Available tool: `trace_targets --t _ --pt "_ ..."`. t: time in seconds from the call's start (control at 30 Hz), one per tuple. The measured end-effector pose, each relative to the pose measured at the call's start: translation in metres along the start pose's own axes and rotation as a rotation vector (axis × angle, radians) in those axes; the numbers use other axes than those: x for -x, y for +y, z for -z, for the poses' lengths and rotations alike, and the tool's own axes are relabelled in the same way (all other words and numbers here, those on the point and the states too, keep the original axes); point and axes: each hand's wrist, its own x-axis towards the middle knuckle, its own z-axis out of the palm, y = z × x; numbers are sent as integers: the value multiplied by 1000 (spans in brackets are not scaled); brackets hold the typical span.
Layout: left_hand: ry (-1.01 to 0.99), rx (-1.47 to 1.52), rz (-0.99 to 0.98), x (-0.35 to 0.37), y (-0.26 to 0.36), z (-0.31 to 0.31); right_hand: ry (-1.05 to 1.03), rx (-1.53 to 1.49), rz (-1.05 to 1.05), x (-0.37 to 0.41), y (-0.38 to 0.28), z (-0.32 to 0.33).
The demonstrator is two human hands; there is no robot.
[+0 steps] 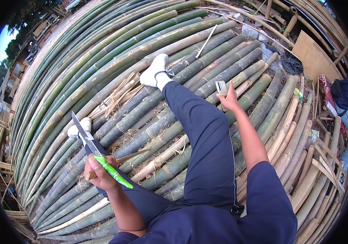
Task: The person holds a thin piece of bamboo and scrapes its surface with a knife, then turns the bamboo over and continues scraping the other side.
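Observation:
My left hand is wrapped round the green and white handle of a knife, whose blade points up and away to the left. A thin bamboo strip is in the same hand, crossing beneath the knife. On the right, my right hand holds a pale phone-like device above the bamboo poles. Some of its fingers are hidden behind the device. Both my legs stretch out over the poles, with white shoes on the feet.
Green and grey bamboo poles lie side by side all around. Shavings are scattered between my feet. A board leans at the upper right, near plastic bags and a person in blue clothing at the right edge.

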Motion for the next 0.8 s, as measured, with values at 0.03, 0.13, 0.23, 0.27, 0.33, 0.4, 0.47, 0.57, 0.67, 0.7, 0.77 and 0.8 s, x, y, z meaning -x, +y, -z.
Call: trace_targets --t 0.03,0.13,0.23,0.27,0.33,0.4,0.47,0.57,0.67,0.7,0.77,0.8 --pt "0 14 -28 2 0 0 -37 24 16 3 4 -7" --pt "-39 72 -60 5 1 5 -132 136 -11 7 21 -29" --pt "-69 133 -57 7 1 14 -147 204 41 1 36 -47" --pt "-74 147 -48 7 2 16 -160 222 22 1 40 -49" --pt "-37 129 -56 6 3 18 -183 248 -23 0 33 -48" --pt "35 80 -55 5 3 14 -171 267 7 -1 40 -53" --pt "32 -6 -6 5 8 12 -157 298 29 -5 49 -55" --pt "-1 -226 -47 0 6 13 -141 354 -86 -2 34 -53" --pt "-26 -205 -1 -6 11 3 56 30 82 -15 12 -48" --pt "-35 -189 29 -7 12 2 38 -106 61 -15 -15 -29" --pt "-28 -167 39 -13 15 -2 80 -365 -46 5 -110 4" --pt "-28 -169 36 -15 15 -2 68 -425 103 14 -146 20"
